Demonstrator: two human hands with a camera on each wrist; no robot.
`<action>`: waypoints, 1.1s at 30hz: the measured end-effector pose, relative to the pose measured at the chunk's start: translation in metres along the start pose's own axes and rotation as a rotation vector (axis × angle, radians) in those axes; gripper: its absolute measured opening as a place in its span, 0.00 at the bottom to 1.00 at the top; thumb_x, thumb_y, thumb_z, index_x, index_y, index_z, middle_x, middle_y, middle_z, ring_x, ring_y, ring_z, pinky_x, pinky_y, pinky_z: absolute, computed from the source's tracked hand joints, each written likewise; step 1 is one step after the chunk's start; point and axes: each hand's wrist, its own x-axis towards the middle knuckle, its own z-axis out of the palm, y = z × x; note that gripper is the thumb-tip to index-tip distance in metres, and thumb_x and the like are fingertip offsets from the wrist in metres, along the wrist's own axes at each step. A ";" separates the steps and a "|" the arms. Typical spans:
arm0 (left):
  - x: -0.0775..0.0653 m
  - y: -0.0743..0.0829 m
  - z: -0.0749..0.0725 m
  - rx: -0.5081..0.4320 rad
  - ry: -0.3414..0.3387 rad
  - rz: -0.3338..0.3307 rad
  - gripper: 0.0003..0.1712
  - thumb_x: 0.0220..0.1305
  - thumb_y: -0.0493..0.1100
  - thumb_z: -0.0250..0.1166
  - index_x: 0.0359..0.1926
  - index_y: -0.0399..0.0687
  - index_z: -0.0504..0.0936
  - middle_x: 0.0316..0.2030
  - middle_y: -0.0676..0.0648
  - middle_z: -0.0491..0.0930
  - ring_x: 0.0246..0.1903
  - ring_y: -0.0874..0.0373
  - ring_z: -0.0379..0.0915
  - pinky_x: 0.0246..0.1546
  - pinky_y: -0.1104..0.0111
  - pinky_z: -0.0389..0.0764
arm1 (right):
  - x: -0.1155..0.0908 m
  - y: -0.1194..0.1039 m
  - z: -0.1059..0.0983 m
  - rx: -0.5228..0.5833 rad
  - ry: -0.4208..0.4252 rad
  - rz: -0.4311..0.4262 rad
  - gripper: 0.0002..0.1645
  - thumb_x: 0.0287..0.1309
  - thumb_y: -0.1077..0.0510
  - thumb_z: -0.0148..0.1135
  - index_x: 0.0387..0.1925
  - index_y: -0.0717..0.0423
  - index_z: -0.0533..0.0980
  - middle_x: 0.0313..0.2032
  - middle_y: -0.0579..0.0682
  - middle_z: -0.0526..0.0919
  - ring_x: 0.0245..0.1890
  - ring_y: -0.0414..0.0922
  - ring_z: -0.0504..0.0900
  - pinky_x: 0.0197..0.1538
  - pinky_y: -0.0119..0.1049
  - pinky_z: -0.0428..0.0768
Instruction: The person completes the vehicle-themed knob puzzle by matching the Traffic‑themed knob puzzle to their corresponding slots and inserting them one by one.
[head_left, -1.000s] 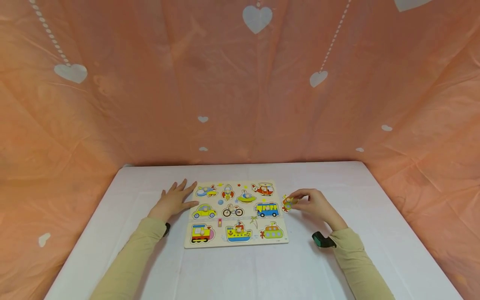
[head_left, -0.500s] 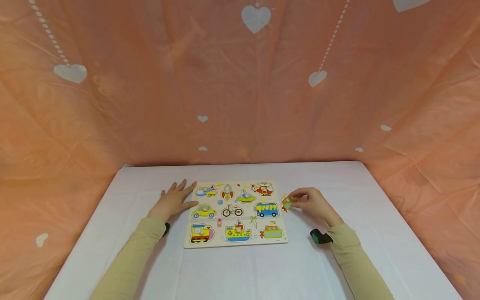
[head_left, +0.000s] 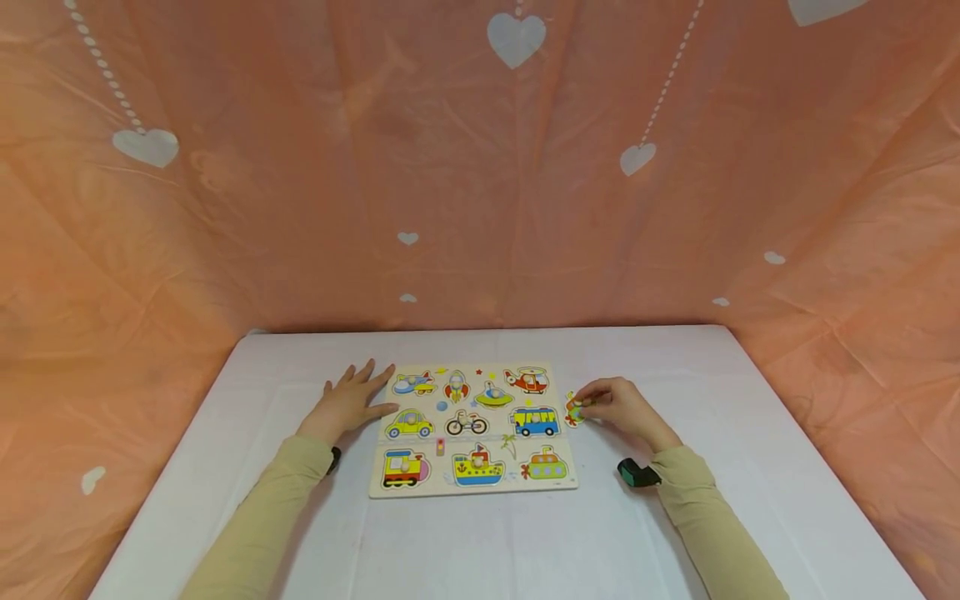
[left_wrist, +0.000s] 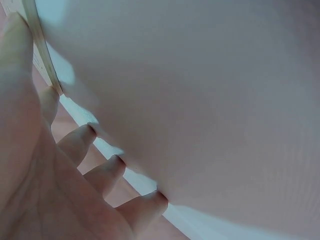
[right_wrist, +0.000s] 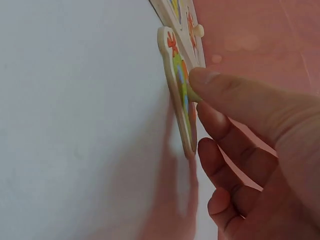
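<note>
A flat wooden knob puzzle board with vehicle pictures lies on the table. My left hand is spread, thumb and index finger touching the board's left edge; the left wrist view shows those fingers at the board's side and the others on the white surface. Beyond the board's right edge, my right hand pinches the knob of a green and orange submarine puzzle piece between thumb and fingers. In the right wrist view this piece stands tilted, its red propeller end up. A matching submarine picture, without a visible knob, fills the board's lower right.
Other pieces with knobs sit in the board, among them a bus, a ship and a train. The white-covered table extends around it. An orange curtain with hearts hangs behind and at both sides.
The right wrist has shifted slightly left, while the pinched submarine piece stays almost where it was. The left hand and the board hold their places; the whole view moves a little.
</note>
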 end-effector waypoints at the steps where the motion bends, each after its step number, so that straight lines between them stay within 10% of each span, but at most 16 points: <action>1: 0.000 0.000 0.001 -0.001 -0.001 0.002 0.48 0.59 0.68 0.59 0.74 0.54 0.54 0.72 0.34 0.46 0.68 0.27 0.37 0.59 0.29 0.41 | 0.000 0.000 0.000 0.008 -0.001 0.003 0.11 0.50 0.65 0.71 0.38 0.60 0.82 0.32 0.49 0.81 0.34 0.45 0.77 0.33 0.31 0.76; 33: -0.001 0.001 0.001 0.009 0.002 0.002 0.48 0.60 0.66 0.60 0.74 0.53 0.54 0.72 0.33 0.46 0.68 0.27 0.37 0.59 0.29 0.42 | -0.007 0.003 -0.006 -0.020 0.019 0.079 0.09 0.52 0.62 0.70 0.36 0.62 0.82 0.32 0.49 0.82 0.33 0.44 0.78 0.34 0.32 0.79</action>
